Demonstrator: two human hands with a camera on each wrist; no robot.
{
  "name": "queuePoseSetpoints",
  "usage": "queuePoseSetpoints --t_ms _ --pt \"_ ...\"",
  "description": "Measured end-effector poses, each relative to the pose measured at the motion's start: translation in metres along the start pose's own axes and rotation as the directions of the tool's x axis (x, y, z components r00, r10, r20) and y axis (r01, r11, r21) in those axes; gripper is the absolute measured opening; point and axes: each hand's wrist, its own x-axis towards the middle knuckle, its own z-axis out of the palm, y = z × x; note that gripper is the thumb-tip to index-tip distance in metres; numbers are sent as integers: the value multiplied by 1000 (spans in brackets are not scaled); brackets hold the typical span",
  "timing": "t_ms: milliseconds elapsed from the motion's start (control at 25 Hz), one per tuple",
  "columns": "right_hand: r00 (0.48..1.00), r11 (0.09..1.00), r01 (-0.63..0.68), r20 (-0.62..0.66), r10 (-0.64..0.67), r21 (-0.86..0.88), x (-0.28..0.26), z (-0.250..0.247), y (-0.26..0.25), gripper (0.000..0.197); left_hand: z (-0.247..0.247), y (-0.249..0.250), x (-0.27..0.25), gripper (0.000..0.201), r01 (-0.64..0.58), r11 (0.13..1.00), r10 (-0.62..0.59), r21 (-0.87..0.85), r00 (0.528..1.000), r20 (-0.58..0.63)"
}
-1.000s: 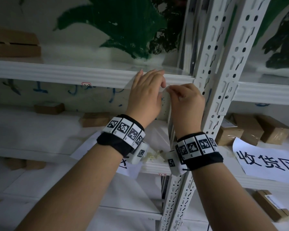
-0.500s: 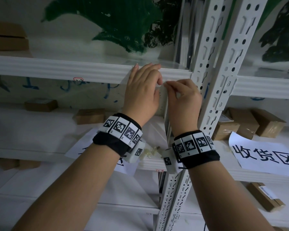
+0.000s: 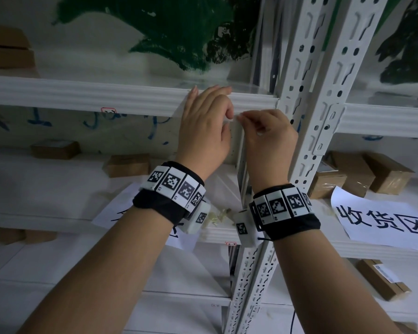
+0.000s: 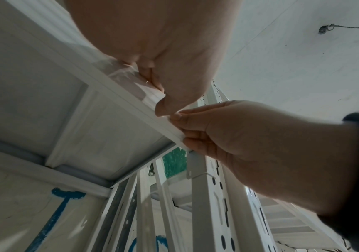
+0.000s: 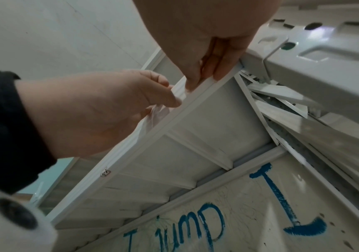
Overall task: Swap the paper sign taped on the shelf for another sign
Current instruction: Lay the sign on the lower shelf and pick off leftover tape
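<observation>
A strip of clear tape [image 4: 131, 80] lies on the face of the white shelf beam [image 3: 106, 97]. My left hand [image 3: 210, 116] has its fingers over the beam's top edge, and its thumb and forefinger hold the tape [image 5: 158, 111]. Right beside it, my right hand [image 3: 241, 119] pinches the tape's end between thumb and forefinger. No paper hangs on the beam here. A white paper sign [image 3: 381, 220] with large black characters lies on the lower shelf to the right. Another paper sheet [image 3: 111, 210] lies on the lower shelf, partly hidden by my left wrist.
A perforated white upright post [image 3: 307, 116] stands just right of my hands. Cardboard boxes [image 3: 128, 163] sit on the lower shelf, with more boxes [image 3: 362, 174] at the right. Crumpled tape bits [image 3: 215, 216] lie at the lower shelf's front edge. The back wall bears blue lettering [image 5: 195, 221].
Both hands stay at the same spot on the beam. My right hand's pinch has edged slightly left, closer to my left thumb.
</observation>
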Motion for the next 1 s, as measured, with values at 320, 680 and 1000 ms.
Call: queuePoseSetpoints --t_ms 320,680,1000 --pt "967 998 -22 254 35 -54 -28 -18 9 8 0 -1 0 20 -1 1000 1 -18 1000 -9" --pt "995 999 -33 94 33 -10 0 -7 -2 15 1 -5 1 23 -3 998 4 -63 1000 11" --pt "994 982 31 106 -12 -184 -2 -3 -3 15 -1 -3 0 24 4 997 -1 -80 999 43"
